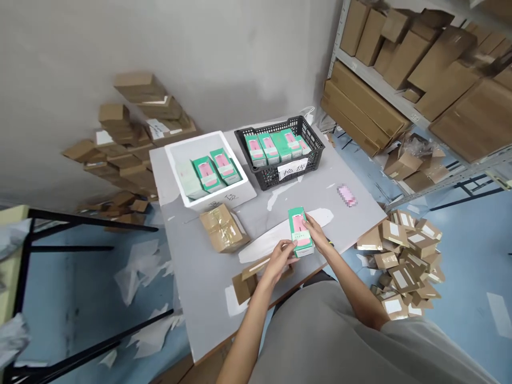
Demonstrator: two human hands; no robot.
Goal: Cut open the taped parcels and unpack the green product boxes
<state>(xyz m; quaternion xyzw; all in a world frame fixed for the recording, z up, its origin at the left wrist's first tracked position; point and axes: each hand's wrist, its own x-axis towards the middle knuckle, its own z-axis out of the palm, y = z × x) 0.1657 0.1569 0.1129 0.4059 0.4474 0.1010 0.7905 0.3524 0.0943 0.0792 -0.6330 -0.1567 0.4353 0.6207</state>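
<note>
A green product box (299,224) with a pink picture on its front is held between my two hands above the near side of the table. My right hand (316,233) grips its right side. The fingers of my left hand (281,257) press on its lower left corner. Below my left hand lies an open brown cardboard box (245,285), partly hidden by my wrist. Left of the hands sits a taped cardboard box (224,228). Similar green boxes stand in a white foam box (200,205) and in a black plastic basket (264,178) with a handwritten label.
The grey table (180,298) has white patches on its top. A blurred pink item (346,196) lies near its right edge. Cardboard boxes (412,261) are heaped on the floor at right, others (128,138) at left. A loaded shelf (384,80) stands at far right.
</note>
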